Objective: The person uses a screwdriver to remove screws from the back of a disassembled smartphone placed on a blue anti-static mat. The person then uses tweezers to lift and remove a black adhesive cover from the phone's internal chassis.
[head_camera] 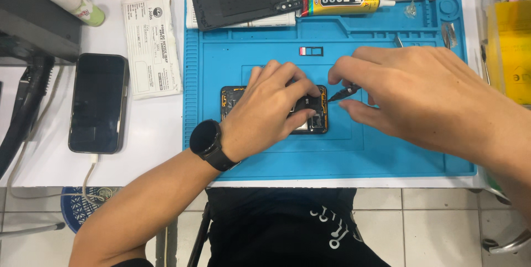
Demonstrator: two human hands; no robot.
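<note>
While the left hand (271, 109) presses spread fingers on the opened phone (315, 113) mid-mat (387, 156), the right hand (420, 95) pinches a tool (342, 94) (tip at the edge), which could slip and gouge parts.

Counts of things on the white tabletop

Two hands (271, 109) (415, 95), two phones (98, 102) (318, 115), one blue silicone work mat (332, 156), one yellow glue tube (340, 3).

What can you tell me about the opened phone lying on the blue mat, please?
The opened phone lies flat near the middle of the blue mat, back cover off, showing a dark interior with orange strips along its edges. The left hand rests on it and hides most of it. The right hand brings the tip of a thin dark tool to its right edge.
</note>
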